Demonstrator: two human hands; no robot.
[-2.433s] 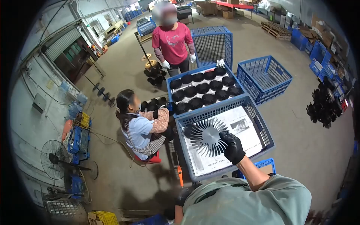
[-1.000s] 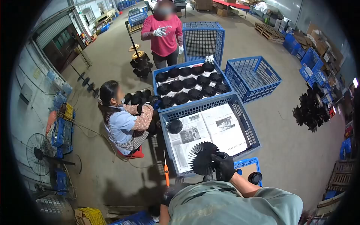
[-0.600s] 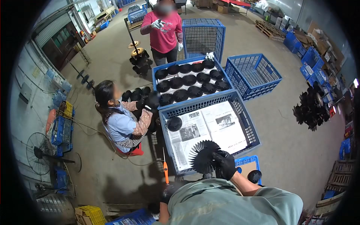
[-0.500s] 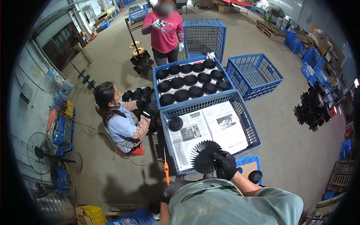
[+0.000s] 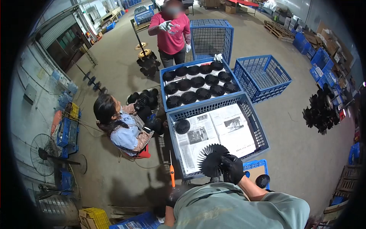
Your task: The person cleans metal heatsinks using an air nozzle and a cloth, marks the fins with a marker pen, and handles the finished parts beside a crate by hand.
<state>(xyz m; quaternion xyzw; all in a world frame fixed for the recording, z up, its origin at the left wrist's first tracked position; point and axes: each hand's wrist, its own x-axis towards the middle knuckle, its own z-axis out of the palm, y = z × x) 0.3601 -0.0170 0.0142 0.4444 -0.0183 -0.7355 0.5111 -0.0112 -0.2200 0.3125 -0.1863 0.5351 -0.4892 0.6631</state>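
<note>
My right hand (image 5: pixel 233 170), in a black glove, grips a black finned wheel (image 5: pixel 212 159) by its right side. The wheel is held above the near edge of a grey-blue crate (image 5: pixel 263 131) lined with newspaper (image 5: pixel 238 137). Low on the left, my left hand (image 5: pixel 174 195), also in a dark glove, is closed around an orange-handled tool (image 5: pixel 172 176) with a thin shaft pointing up; its exact kind is unclear. A smaller-looking finned wheel (image 5: pixel 182 126) lies in the crate's left corner, on the newspaper.
Beyond is a blue crate (image 5: pixel 164 104) holding rows of black finned wheels. To the right stand a blue crate (image 5: pixel 263 78) and, near me, a blue tray (image 5: pixel 254 165) with one wheel (image 5: pixel 262 180). A seated person (image 5: pixel 124 131) handles wheels at left; another person (image 5: pixel 173 36) stands behind.
The view has shifted slightly, moving the crates a little right in frame. The seated person's head and arms have lowered. My hands still hold the wheel and the orange-handled tool.
</note>
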